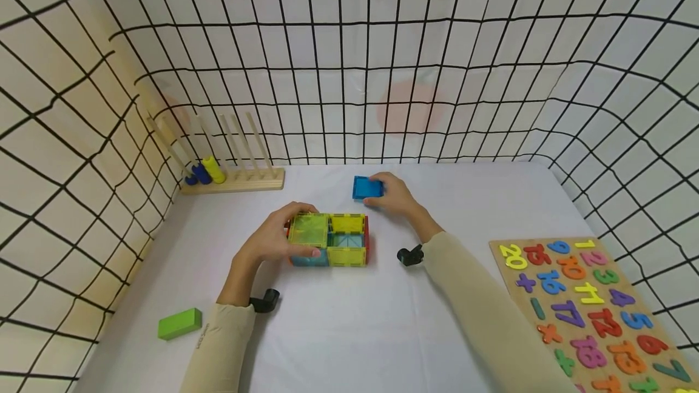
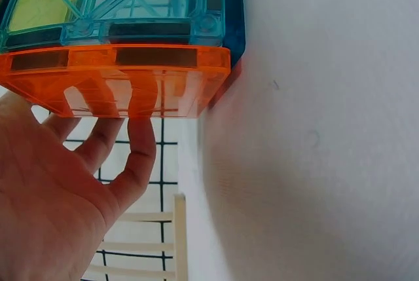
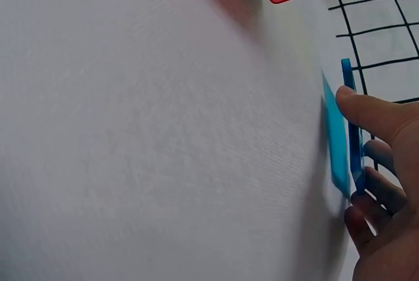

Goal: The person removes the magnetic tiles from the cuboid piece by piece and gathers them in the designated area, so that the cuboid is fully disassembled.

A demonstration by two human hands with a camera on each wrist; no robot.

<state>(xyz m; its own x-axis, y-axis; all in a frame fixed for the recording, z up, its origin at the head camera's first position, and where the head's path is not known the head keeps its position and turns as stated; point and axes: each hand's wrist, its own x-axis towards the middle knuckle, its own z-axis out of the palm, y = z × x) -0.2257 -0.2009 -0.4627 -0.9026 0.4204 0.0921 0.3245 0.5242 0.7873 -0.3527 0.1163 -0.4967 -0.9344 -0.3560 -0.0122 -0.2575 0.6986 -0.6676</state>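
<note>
A box of see-through magnetic tiles [image 1: 349,256] stands on the table, with yellow, blue and red sides; its left half is topped by a yellow-green tile [image 1: 308,230]. My left hand [image 1: 270,238] grips the box's left end, thumb along the front and fingers toward the back. In the left wrist view an orange tile [image 2: 177,88] forms that end, fingers behind its lower edge. Beyond the box and to its right, my right hand [image 1: 397,194] pinches a blue square magnetic tile [image 1: 367,188] between thumb and fingers. The right wrist view shows this tile [image 3: 354,143] edge-on, a bluish shadow beside it.
A wooden peg stand [image 1: 246,181] with blue and yellow pieces is at the back left. Near the left sleeve lies a green block [image 1: 179,324]. A wooden number board [image 1: 510,284] lies at the right. Black wire grid [image 1: 355,87] walls the back and sides.
</note>
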